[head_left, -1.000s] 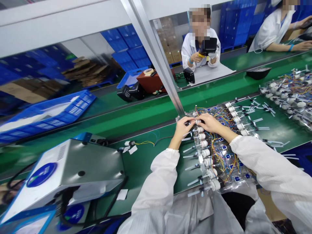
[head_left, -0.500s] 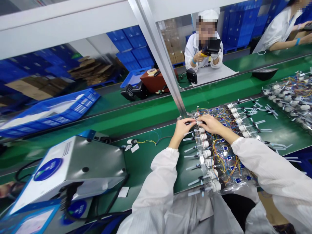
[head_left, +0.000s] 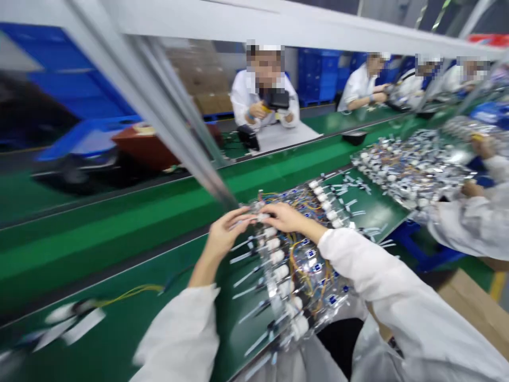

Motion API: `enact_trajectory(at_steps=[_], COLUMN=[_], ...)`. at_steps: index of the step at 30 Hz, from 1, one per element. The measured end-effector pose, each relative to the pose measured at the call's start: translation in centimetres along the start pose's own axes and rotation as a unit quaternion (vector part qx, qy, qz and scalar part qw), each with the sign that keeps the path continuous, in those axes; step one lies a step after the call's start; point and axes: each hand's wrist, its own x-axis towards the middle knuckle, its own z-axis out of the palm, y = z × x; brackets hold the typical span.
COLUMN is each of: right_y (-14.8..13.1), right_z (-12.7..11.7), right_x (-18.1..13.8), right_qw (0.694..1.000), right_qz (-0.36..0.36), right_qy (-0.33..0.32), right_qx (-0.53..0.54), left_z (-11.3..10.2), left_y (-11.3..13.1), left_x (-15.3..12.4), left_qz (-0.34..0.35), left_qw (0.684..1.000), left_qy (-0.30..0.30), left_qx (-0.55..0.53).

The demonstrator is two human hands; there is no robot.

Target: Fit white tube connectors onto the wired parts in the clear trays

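Both my hands are at the far end of a row of small white cylinders with black ends, wires and pale tubes. My right hand [head_left: 285, 218] is closed with its fingertips on the white cylinder [head_left: 262, 216] at the head of the row. Beside it, my left hand [head_left: 227, 233] has its fingers pinched together at that cylinder's left side; what they hold is too small to make out. More white cylinders [head_left: 277, 257] run toward me, with translucent tubes [head_left: 245, 276] sticking out leftward. Coloured wires [head_left: 296, 260] and small blue-and-white pieces [head_left: 311, 254] lie to their right on clear plastic.
A metal post [head_left: 186, 143] rises just beyond my hands. At left on the green bench [head_left: 139, 329] lies a loose white cylinder [head_left: 59, 313] with yellow wires. A larger pile of similar parts [head_left: 401, 164] is at right, near a co-worker's hands [head_left: 473, 188]. Another co-worker [head_left: 264, 95] sits opposite.
The view has swung to the right, bringing more co-workers into sight and taking the grey-and-white machine out of it. My hands stay at the same end of the row.
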Motion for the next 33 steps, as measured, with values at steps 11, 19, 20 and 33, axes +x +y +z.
enact_trajectory(at_steps=[11, 19, 20, 33], right_y=[0.8, 1.4, 1.3, 0.8], right_z=[0.0, 0.2, 0.2, 0.1], right_x=[0.0, 0.3, 0.2, 0.0], right_qw=[0.999, 0.999, 0.999, 0.999], right_qz=[-0.001, -0.021, -0.014, -0.010], right_qy=[-0.030, -0.015, -0.019, -0.011], right_qx=[-0.012, 0.028, 0.038, -0.034], left_z=[1.4, 0.6, 0.4, -0.9], left_y=[1.1, 1.3, 1.5, 4.5], left_x=[0.1, 0.2, 0.2, 0.0], left_qz=[0.082, 0.171, 0.188, 0.247], left_qw=[0.982, 0.963, 0.959, 0.895], left_qy=[0.055, 0.012, 0.000, -0.029], left_qx=[0.163, 0.206, 0.213, 0.371])
